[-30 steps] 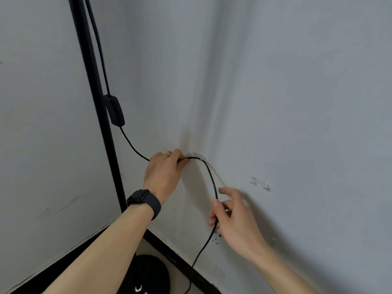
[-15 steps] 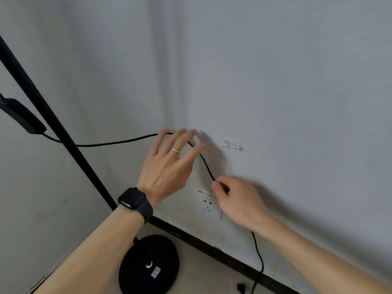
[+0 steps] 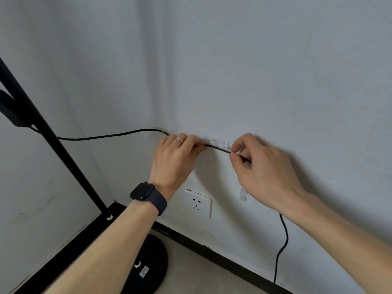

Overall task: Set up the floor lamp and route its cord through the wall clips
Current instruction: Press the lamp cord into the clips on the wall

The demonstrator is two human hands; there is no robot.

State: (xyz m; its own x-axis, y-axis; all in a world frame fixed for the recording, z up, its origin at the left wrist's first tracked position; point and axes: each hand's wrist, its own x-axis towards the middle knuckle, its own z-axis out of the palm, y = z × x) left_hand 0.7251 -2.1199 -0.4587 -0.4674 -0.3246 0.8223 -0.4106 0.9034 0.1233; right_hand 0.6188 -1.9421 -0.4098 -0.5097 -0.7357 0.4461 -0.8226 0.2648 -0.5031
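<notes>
Cord [image 3: 218, 147] seemingly under clear clip [image 3: 219, 143], seating unclear

I see a black cord [image 3: 110, 135] against a pale grey wall [image 3: 254, 71], and 2 clear, colourless clips [image 3: 219, 143] [image 3: 243, 193]. The lamp pole [image 3: 53, 143] and round base [image 3: 152, 266] are matte black. The outlet [image 3: 198, 202] is white, the watch [image 3: 148, 195] black, the ring [image 3: 178, 140] silver, the skirting [image 3: 222, 259] black, the floor [image 3: 191, 276] beige.
</notes>
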